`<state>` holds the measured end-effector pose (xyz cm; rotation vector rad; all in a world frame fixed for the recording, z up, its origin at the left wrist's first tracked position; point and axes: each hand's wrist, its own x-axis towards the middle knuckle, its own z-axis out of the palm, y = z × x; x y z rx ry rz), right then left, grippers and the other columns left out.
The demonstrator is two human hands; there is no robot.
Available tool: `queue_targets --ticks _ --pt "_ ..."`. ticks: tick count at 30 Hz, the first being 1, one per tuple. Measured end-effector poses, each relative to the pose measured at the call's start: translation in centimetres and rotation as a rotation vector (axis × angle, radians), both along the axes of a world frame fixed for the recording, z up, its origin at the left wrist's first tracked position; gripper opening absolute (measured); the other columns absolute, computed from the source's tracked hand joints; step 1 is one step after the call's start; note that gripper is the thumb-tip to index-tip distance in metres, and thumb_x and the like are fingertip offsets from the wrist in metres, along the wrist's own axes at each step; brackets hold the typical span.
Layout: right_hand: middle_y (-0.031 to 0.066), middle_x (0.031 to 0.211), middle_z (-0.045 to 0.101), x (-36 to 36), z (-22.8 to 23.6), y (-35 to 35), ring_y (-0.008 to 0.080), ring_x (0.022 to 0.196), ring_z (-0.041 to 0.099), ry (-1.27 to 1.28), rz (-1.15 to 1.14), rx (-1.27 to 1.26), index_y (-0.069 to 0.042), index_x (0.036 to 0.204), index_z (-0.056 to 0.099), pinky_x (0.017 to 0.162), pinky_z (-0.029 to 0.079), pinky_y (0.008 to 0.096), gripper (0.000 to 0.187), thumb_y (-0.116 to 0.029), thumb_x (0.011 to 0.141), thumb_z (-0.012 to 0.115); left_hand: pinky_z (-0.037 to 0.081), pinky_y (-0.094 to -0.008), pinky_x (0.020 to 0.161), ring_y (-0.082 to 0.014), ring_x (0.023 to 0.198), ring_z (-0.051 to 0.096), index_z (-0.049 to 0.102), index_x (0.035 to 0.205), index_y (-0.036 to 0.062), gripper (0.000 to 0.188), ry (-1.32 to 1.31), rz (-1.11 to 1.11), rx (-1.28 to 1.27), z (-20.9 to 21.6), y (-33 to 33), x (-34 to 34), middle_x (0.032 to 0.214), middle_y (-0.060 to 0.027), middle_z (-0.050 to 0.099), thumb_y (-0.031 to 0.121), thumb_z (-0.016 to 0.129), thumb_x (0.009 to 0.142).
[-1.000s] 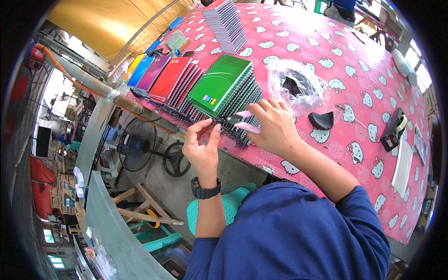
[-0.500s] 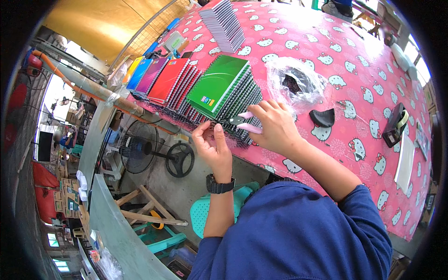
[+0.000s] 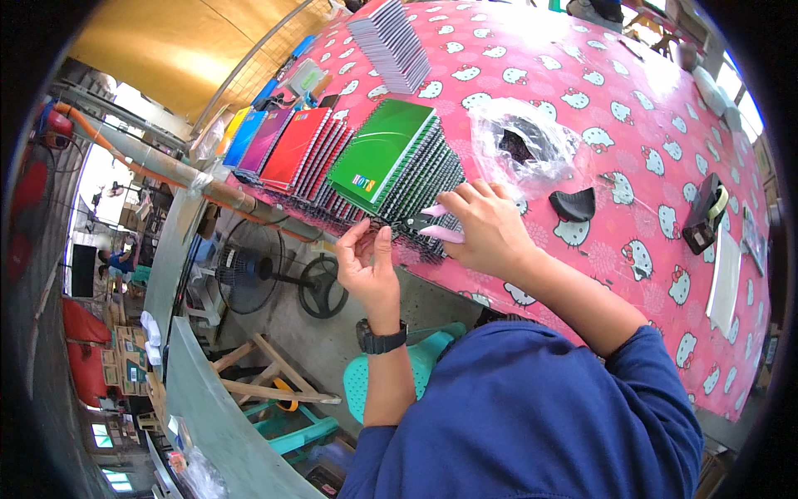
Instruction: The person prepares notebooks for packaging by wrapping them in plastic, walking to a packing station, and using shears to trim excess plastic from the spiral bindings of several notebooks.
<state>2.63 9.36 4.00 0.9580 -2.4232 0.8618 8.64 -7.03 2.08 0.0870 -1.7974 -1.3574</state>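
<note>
A fanned row of spiral notebooks lies along the near edge of the pink patterned table (image 3: 582, 75), with a green notebook (image 3: 381, 150) on top. My right hand (image 3: 486, 229) rests on the black spiral edges of the row, fingers curled on them. My left hand (image 3: 366, 266), with a black watch on the wrist, is just off the table edge, fingers pinched together at the wire ends of the notebooks. What it pinches is too small to tell.
Red, purple, blue and yellow notebooks (image 3: 291, 145) lie left of the green one. A grey stack of notebooks (image 3: 391, 41) stands farther back. A clear plastic bag (image 3: 519, 145), a black curved piece (image 3: 573, 204) and a tape dispenser (image 3: 705, 212) lie to the right. A fan (image 3: 245, 266) stands below.
My left hand has shifted slightly up and right toward the notebook edge. My right hand stays on the spirals.
</note>
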Motion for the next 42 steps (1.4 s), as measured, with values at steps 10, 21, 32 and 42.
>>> queue_targets --ticks 10,21,32,42 --pt "0.0102 0.085 0.057 0.2 0.0 -0.1 0.0263 0.087 0.055 -0.039 0.019 0.076 -0.005 0.086 0.057 0.077 0.042 0.0389 0.035 -0.028 0.063 0.071 0.051 -0.023 0.069 -0.0113 0.079 0.058 0.056 0.101 -0.0064 0.025 -0.066 -0.018 0.013 0.5 -0.8 0.2 0.09 -0.0101 0.061 0.0 0.068 0.08" --pt "0.0088 0.081 0.058 -0.4 0.1 -0.3 0.0273 0.086 0.057 -0.153 0.033 0.056 -0.007 0.089 0.058 0.075 0.044 0.04 0.032 -0.025 0.064 0.069 0.05 -0.0222 0.069 -0.0108 0.077 0.058 0.055 0.101 -0.0064 0.025 -0.06 -0.059 0.04 0.5 -1.3 0.1 0.089 -0.0098 0.06 -0.003 0.067 0.079" --pt "0.0095 0.082 0.057 0.2 -0.6 0.2 0.0269 0.086 0.056 -0.019 -0.011 0.023 -0.007 0.091 0.059 0.074 0.044 0.0391 0.032 -0.025 0.065 0.068 0.052 -0.0224 0.067 -0.0121 0.085 0.055 0.054 0.102 -0.0052 0.023 -0.023 -0.035 -0.03 0.1 -0.3 0.2 0.1 -0.0098 0.055 -0.001 0.065 0.082" --pt "0.0105 0.084 0.059 0.1 -0.2 -0.1 0.0273 0.092 0.057 -0.336 0.083 0.091 -0.008 0.089 0.059 0.078 0.044 0.0397 0.03 -0.025 0.066 0.069 0.054 -0.0238 0.07 -0.0143 0.089 0.056 0.054 0.103 -0.0039 0.025 -0.069 -0.01 -0.089 -0.1 -0.2 0.2 0.102 -0.0103 0.056 0.0 0.066 0.081"
